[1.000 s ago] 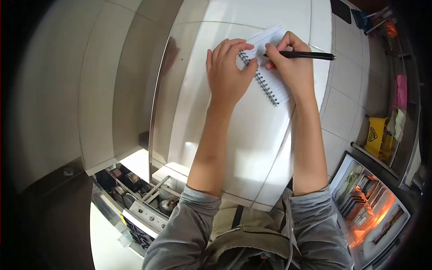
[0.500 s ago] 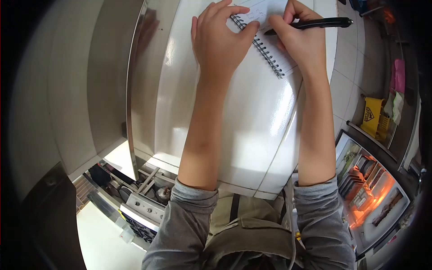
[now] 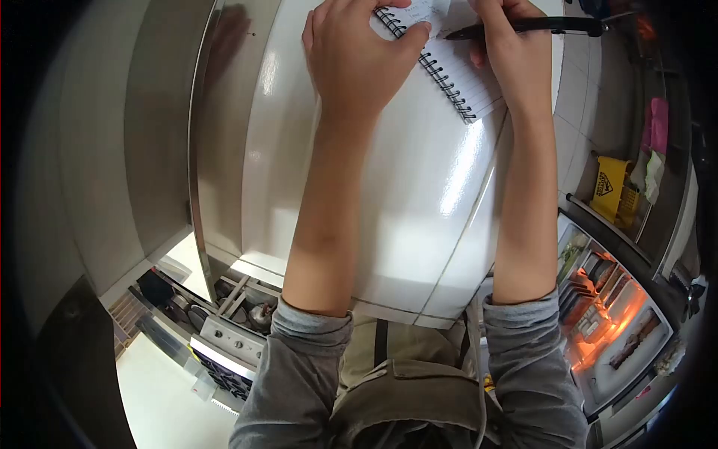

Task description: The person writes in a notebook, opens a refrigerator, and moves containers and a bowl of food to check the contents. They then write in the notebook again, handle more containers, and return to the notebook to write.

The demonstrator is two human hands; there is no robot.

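A spiral notepad with lined pages lies at a slant on the white tiled counter, near the top of the view. Some handwriting shows on its upper part. My left hand rests at the coil side, fingers spread, with the thumb on the page edge and a fingertip on the paper above. In my right hand is a black pen, its tip pointing left onto or just over the page. The top of the notepad is cut off by the frame, as are some of my fingers.
On the left stands a shiny metal panel. A stove with a kettle is at lower left. To the right are a yellow bucket, a pink cloth and a lit display screen.
The pen's back end has swung slightly down and right, its tip staying over the page. The view has shifted a little, and both hands appear higher in it.
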